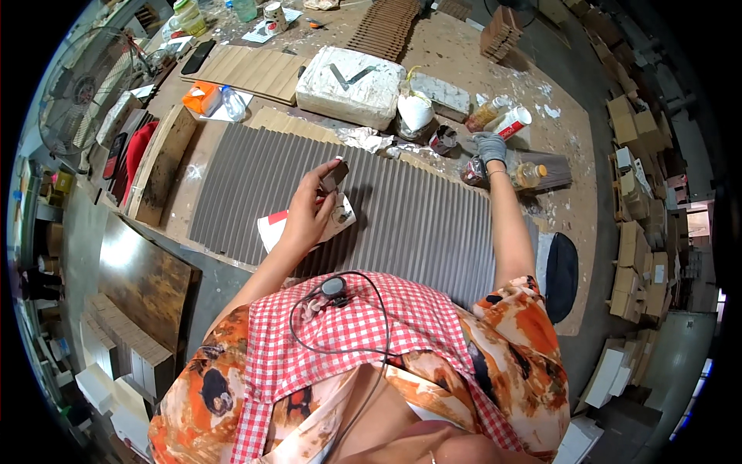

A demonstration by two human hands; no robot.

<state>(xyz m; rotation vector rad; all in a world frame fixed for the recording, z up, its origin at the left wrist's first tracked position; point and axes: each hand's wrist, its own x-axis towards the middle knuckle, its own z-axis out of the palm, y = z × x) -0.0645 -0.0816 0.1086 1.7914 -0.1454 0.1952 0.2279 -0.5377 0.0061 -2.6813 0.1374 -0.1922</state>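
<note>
The near edge of the grey panel (402, 216) lies close against my apron (317, 329). Its ribbed face looks stiff and broad; I judge it best lifted by its two ends, as the ribs give poor purchase.

Over the panel's left half, my left hand (308, 210) is bare, thumb and fingers clamped on a small dark piece (334, 178). I expect it to be light and stiff, safest pinched at one end. Under that hand, above the panel, is a white and red cup (344, 222); I cannot tell if my lower fingers grip it. It looks light and thin-walled, easily crushed, so I would hold it gently below the rim.

My hands are well apart. My right hand (491, 147), gloved, is past the panel's right far corner, at a dark jar (473, 172); whether its fingers close on anything I cannot tell. The jar is likely smooth and slippery. A yellow-capped bottle (530, 175) stands right of the panel, crowding that hand.

Sideways room runs along the panel between my hands. A wooden beam (161, 166) bounds its left end; beyond its far edge, crumpled paper (363, 139) and a white block (352, 89) sit on the desk (576, 209).
</note>
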